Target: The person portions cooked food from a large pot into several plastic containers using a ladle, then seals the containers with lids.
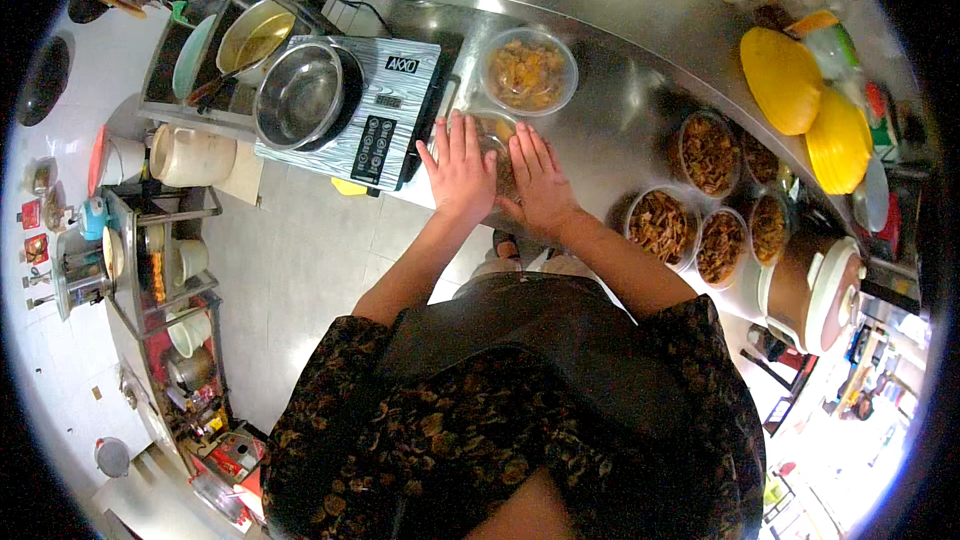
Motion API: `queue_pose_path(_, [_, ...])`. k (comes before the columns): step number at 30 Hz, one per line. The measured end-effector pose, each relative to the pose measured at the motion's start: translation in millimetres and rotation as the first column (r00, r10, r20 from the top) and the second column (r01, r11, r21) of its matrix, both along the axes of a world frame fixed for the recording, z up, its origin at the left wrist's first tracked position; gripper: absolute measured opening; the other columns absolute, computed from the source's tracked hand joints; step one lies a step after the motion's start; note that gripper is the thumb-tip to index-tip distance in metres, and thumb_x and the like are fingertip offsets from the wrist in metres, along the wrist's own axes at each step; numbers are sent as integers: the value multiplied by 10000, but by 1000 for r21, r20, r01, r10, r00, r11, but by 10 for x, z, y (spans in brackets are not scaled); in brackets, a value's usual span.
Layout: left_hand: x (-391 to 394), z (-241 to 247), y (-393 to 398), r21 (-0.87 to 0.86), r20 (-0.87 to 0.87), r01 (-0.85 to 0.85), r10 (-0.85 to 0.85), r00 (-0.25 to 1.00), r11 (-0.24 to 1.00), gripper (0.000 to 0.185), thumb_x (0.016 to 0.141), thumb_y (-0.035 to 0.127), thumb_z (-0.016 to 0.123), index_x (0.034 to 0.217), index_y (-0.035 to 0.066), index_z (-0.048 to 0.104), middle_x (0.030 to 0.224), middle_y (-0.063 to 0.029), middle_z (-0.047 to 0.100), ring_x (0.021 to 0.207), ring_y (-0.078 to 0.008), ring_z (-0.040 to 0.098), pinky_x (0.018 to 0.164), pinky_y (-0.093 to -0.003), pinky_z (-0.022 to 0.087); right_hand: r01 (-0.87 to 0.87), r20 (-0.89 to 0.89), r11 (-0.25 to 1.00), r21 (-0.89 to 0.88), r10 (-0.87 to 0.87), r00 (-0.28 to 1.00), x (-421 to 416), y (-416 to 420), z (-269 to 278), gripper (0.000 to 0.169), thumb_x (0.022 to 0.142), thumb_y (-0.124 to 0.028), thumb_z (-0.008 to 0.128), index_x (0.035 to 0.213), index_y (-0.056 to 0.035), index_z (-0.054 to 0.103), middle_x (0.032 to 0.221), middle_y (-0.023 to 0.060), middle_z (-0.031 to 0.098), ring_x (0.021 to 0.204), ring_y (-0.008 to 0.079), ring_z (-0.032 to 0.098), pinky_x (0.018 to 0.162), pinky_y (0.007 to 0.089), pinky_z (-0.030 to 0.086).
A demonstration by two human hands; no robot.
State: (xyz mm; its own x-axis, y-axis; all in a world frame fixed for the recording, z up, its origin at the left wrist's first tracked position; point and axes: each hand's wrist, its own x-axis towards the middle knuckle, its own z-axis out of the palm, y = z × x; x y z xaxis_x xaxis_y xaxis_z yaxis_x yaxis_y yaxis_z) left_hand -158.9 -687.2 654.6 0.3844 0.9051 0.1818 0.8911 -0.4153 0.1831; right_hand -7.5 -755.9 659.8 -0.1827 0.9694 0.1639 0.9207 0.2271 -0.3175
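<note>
Both my hands lie flat on a round clear plastic container point(493, 127), which sits at the front edge of a stainless steel counter. On its left side is my left hand point(459, 169), fingers straight and the thumbs of both hands turned apart from the fingers. My right hand point(541, 180) covers the right side, fingers stretched forward. Food shows dimly in the gap between the hands; most of the container is hidden. Just beyond my fingertips stands a second clear container point(574, 73) filled with brownish-yellow food pieces.
Left of my hands is an AKXO induction cooker point(416, 97) carrying a steel pan point(300, 97). Behind it stands a pot point(222, 52) with yellowish liquid. Several food-filled tubs point(660, 190), yellow plastic bowls point(780, 79) and a lidded pot point(799, 292) line the right. A metal rack point(180, 214) stands lower left.
</note>
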Motion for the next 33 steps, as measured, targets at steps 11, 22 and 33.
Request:
queue_pose_path(11, [-65, -311, -1, 97, -34, 30, -26, 999, 995, 727, 956, 489, 476, 1510, 50, 309, 1587, -148, 255, 1482, -348, 175, 1158, -630, 98, -50, -9, 995, -83, 50, 999, 24, 5, 133, 800, 868, -482, 633, 1419, 41, 384, 1531, 285, 281, 1449, 412, 235, 1182, 487, 238])
queue_pose_path(22, [891, 720, -541, 255, 507, 240, -340, 792, 937, 511, 942, 229, 587, 1380, -7, 468, 1452, -254, 397, 1359, -443, 350, 1124, -521, 282, 342, -463, 869, 357, -153, 873, 1421, -800, 1295, 156, 882, -108, 639, 1021, -40, 652, 1012, 160, 657, 933, 357, 638, 838, 418, 531])
queue_pose_path(33, [2795, 1353, -1990, 32, 632, 639, -511, 583, 769, 448, 954, 232, 582, 1330, -2, 513, 1382, -227, 489, 1266, -405, 487, 1066, -427, 399, 882, -327, 150, 447, -890, 317, 5530, -2879, 2283, 356, 794, -358, 696, 965, -46, 705, 951, 198, 702, 905, 383, 674, 785, 468, 533])
